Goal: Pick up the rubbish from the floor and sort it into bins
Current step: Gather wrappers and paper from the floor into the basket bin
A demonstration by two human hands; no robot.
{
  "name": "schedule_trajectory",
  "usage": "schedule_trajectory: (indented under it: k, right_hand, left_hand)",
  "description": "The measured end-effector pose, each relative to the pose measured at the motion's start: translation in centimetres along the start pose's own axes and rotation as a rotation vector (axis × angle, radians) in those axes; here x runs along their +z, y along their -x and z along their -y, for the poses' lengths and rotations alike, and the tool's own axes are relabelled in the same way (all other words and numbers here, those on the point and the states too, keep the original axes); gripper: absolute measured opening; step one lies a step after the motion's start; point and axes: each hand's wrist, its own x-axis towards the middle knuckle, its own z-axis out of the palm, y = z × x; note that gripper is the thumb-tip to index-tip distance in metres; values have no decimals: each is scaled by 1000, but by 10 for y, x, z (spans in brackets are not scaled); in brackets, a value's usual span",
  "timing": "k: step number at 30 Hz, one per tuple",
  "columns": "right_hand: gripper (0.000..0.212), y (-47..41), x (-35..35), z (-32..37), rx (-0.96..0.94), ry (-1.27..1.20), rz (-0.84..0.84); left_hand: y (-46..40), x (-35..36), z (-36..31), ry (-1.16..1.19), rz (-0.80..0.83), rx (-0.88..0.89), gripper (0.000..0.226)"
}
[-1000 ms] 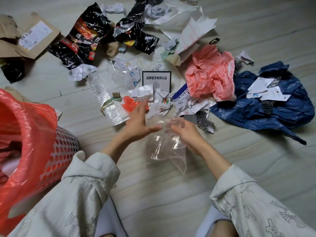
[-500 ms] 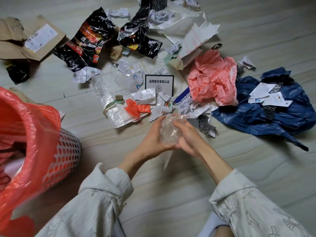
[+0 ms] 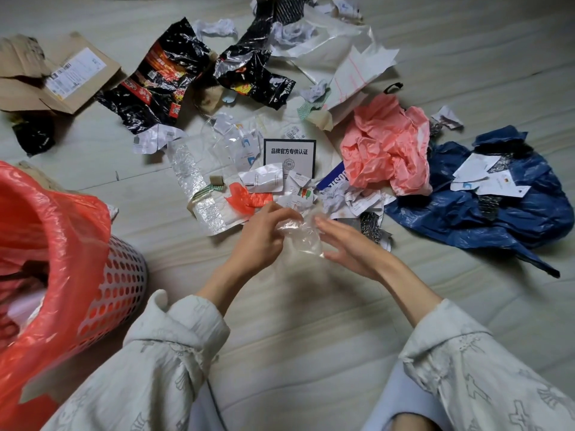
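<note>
1. The pale wood-grain floor (image 3: 466, 42) spreads out under everything, rubbish strewn across the far half of it.
2. At the left edge stands a white perforated bin (image 3: 121, 284) lined with a red plastic bag (image 3: 46, 231), its mouth tipped toward the viewer.
3. On the right a crumpled dark blue plastic bag (image 3: 504, 219) lies flat, with white paper slips (image 3: 485, 181) on top of it.
4. Just left of that sits a bunched pink plastic bag (image 3: 385, 144), touching the blue one.
5. Far left, torn brown cardboard with a shipping label (image 3: 71, 73) lies beside a black and red snack wrapper (image 3: 155, 79); a second black wrapper (image 3: 252, 73) lies further right.
6. In the middle, a black-bordered card with printed characters (image 3: 289, 155) lies among crumpled receipts, a strip of clear bubble film (image 3: 193, 181) and a small red plastic scrap (image 3: 245, 199).
7. Both forearms reach forward from pale patterned sleeves, meeting just above the floor in front of the pile.
8. The left hand (image 3: 261, 234) has its fingers curled, pinching the scrunched clear plastic bag (image 3: 300, 234) at its upper left edge.
9. The right hand (image 3: 345, 247) is held flat, fingers straight and together, palm turned toward the left hand and pressing against the clear bag's right side; it grasps nothing.
10. The clear bag is sandwiched between the two hands, lifted off the floor, well apart from the bin.
</note>
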Motion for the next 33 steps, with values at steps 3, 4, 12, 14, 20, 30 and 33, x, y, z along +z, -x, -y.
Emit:
schedule_trajectory:
  k: [3, 4, 12, 14, 20, 30, 33]
  right_hand:
    - [80, -2, 3, -9, 63, -151, 62]
    - [86, 0, 4, -8, 78, -207, 76]
    - [72, 6, 3, -11, 118, -223, 171]
    - [76, 7, 2, -14, 140, -237, 181]
    - [51, 10, 5, -15, 142, -407, 107]
    - [26, 6, 18, 3, 9, -423, -249]
    - [25, 13, 27, 14, -46, -473, -360]
  left_hand:
    - [-4, -4, -4, 77, -29, 7, 48]
    - [-4, -4, -4, 109, -27, 12, 49]
    - [5, -2, -9, 247, 156, -21, 53]
    - [3, -2, -12, 280, 270, -95, 46]
    - [-1, -9, -19, 940, 496, -386, 33]
    - [-9, -6, -26, 612, 411, -404, 72]
    - [-16, -15, -38, 483, 377, -445, 73]
